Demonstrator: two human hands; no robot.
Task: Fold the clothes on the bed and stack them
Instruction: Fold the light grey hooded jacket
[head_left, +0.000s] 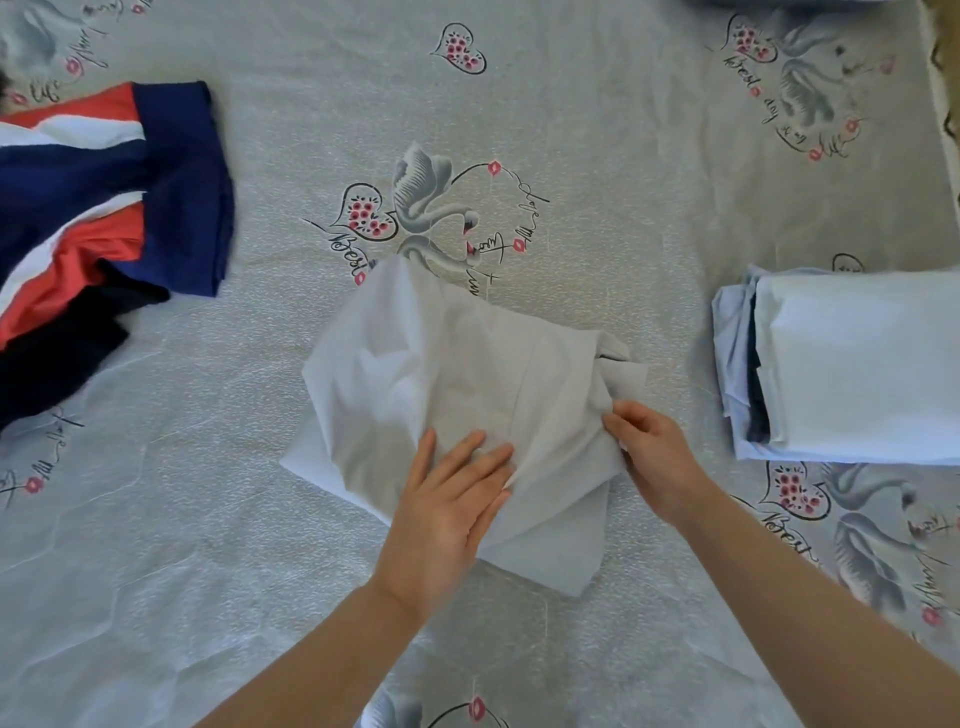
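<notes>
The left hand (451, 512) presses flat, fingers straight, on the pale garment (447, 384) mid-bed (623, 156). The right hand (652, 457) pinches its right edge.

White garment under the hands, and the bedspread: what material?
White garment: thin soft fabric, matte, probably cotton or a blend; it creases and drapes loosely under the left hand. Bedspread: printed fabric, seemingly quilted; stitched lines and a pebbled texture show.
</notes>
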